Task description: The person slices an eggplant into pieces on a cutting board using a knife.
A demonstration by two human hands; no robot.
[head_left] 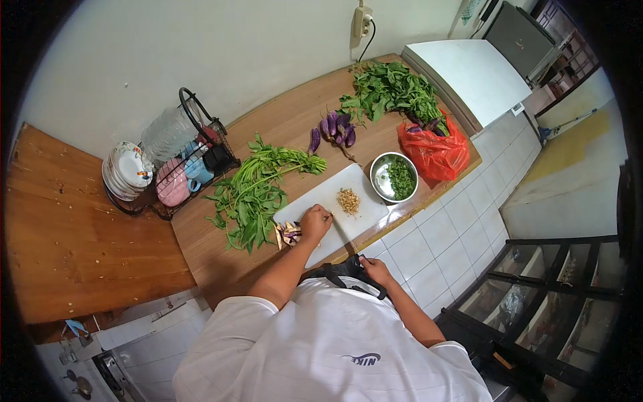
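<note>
My right hand (375, 269) grips the dark handle of a knife (344, 234), its blade angled over the near edge of a white cutting board (321, 187). On the board, close to the blade, my left hand (316, 222) has its fingers curled together; what they pinch is too small to name. A pile of finely chopped pale brown pieces (348, 202) lies beyond my fingers. Cut purple-and-cream eggplant pieces (289, 232) sit beside my left wrist. To the right of the board stands a metal bowl (381, 186) with chopped greens (401, 179) in it.
Leafy greens (258, 191) lie left of the board, and another leafy bunch (395, 90) at the back. Several purple eggplants (338, 127) rest behind the board. A red plastic bag (435, 154) sits near the right edge. A dish rack (224, 157) stands left.
</note>
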